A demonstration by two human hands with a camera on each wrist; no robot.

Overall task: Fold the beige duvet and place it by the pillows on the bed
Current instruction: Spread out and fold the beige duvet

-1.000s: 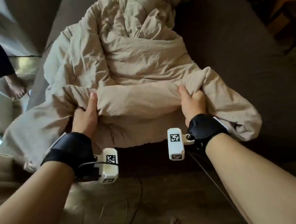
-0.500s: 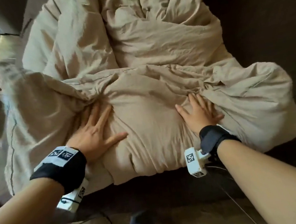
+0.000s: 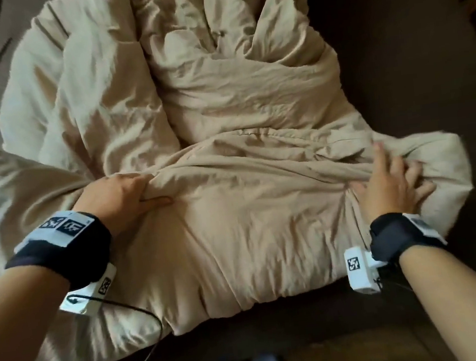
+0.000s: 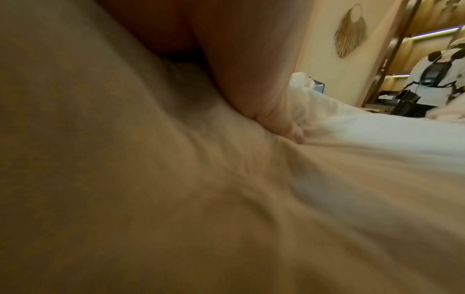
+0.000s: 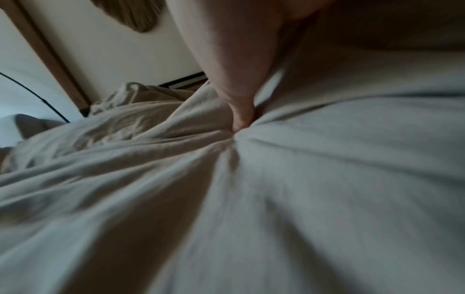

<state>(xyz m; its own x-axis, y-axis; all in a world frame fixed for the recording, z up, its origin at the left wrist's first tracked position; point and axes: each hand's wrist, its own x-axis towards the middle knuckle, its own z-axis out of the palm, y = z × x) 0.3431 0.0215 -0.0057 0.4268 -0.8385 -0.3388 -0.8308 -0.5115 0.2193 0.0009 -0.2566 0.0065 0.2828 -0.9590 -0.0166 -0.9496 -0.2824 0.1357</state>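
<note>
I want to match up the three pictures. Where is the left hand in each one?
Head view: the left hand lies left of centre, digging into the beige duvet.
Left wrist view: it fills the top middle, thumb tip pushed into the cloth.
Right wrist view: not in it; the hand there is the right hand.
Shared landmark: the duvet's wrinkled cloth.

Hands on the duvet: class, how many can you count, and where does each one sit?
2. The left hand grips a fold at the left of the duvet's near, folded-over part; the right hand rests, fingers spread, near its right end. None seems hidden.
</note>
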